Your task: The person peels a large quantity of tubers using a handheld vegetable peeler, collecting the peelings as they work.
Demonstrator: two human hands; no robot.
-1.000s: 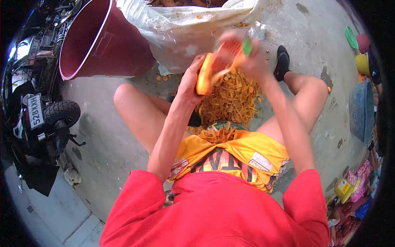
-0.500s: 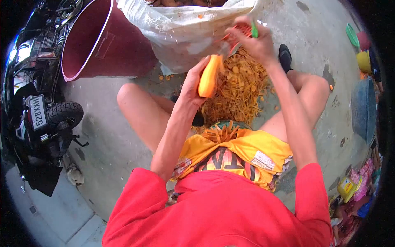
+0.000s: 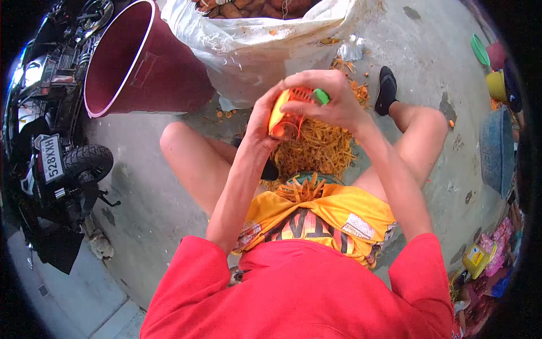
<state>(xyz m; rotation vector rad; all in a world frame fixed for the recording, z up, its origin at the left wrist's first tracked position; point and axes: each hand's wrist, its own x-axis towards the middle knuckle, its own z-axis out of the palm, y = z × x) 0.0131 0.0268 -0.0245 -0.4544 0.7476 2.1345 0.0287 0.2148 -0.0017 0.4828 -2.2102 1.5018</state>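
An orange carrot (image 3: 276, 116), partly covered by fingers, is gripped in my left hand (image 3: 261, 120). My right hand (image 3: 333, 101) is closed around a red peeler (image 3: 301, 95) with a green part (image 3: 321, 96), which lies against the carrot's right side. Below both hands a heap of orange peelings (image 3: 319, 148) spreads over the floor between my legs. More peel strips (image 3: 304, 187) rest at the front of my yellow shorts.
A big white sack (image 3: 265, 51) holding brown produce stands ahead, beside a dark red bucket (image 3: 169, 68) tipped on its side. A motorcycle (image 3: 62, 158) is at the left. A blue-grey basin (image 3: 497, 152) and a yellow container (image 3: 476, 258) are at the right.
My right hand has moved down and left with the peeler, from beyond the carrot onto its side. The carrot is now more covered by my hands.
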